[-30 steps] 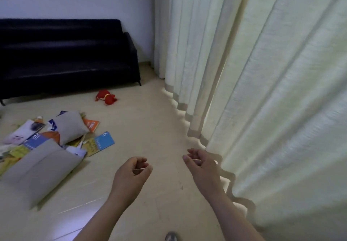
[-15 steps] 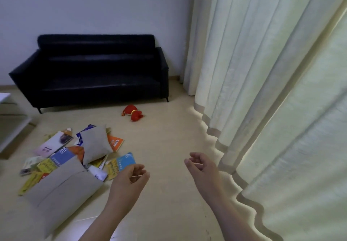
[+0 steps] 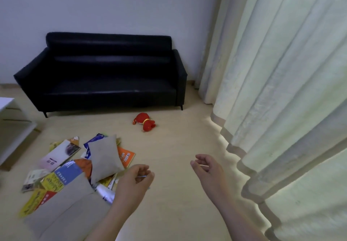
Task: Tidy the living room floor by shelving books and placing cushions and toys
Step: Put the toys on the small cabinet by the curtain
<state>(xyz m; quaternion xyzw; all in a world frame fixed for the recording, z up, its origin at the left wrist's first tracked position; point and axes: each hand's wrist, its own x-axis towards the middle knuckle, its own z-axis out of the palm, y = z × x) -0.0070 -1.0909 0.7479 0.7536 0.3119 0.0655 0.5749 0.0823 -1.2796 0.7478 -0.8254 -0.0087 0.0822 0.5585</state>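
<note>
Books point(image 3: 62, 173) lay scattered in a loose heap on the floor, left of centre, with pink, blue, yellow and orange covers overlapping every which way. A small grey cushion point(image 3: 105, 158) sat right on top of the heap, tilted and hiding several covers. A large grey cushion point(image 3: 62, 209) sprawled across the near edge, burying more books beneath it. Off on its own, well apart from the pile, a red plush toy point(image 3: 144, 123) lay on its side just in front of the black sofa point(image 3: 105, 75).

The sofa stood against a plain pale wall point(image 3: 112, 6). A white table point(image 3: 11, 120) edged in at the far left, near the heap. Long pale curtains point(image 3: 281, 90) hung down the whole right side, their hems meeting the light wood-toned floor point(image 3: 178, 147), with a line of daylight along the bottom.

Both arms reached forward. The left hand point(image 3: 134, 181) hung just beside the right edge of the pile, close to the small cushion's lower corner, fingers loosely curled and gripping nothing. The right hand point(image 3: 208, 171) hovered over bare floor between the pile and the curtains, well apart from the books, fingers loosely curled too, and empty. The toy lay beyond both hands, nearer the sofa than either palm.
</note>
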